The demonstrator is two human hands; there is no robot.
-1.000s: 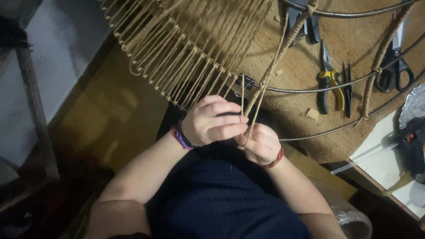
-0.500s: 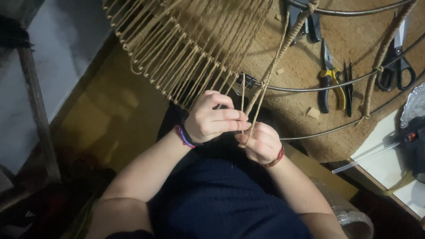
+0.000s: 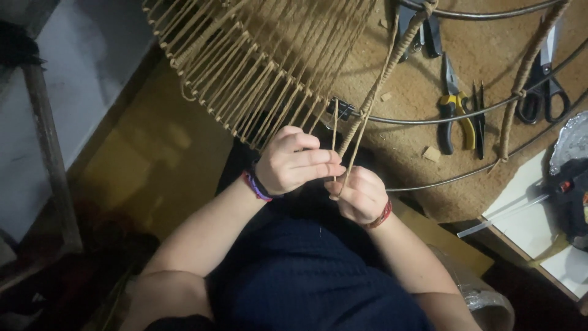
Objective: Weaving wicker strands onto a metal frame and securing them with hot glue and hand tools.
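Observation:
My left hand (image 3: 294, 160) and my right hand (image 3: 360, 194) meet over my lap, both pinching thin tan cord strands (image 3: 366, 107) that run up and away to a round metal wire frame (image 3: 429, 113). The left fingers close over the strands from above; the right hand grips their lower ends from below. A fan of wound tan cord (image 3: 257, 67) covers the frame's left part. The left wrist has a purple band, the right wrist a red one.
On the brown worktop lie yellow-handled pliers (image 3: 454, 113), dark cutters (image 3: 479, 119), black scissors (image 3: 542, 92) and another dark tool (image 3: 422, 27). A white board (image 3: 533, 220) with a dark device stands at the right. A grey wall and a dark post are at the left.
Both hands have shifted slightly on the strands; the left fingers have slid a little lower and closer over the cord. The frame has not moved.

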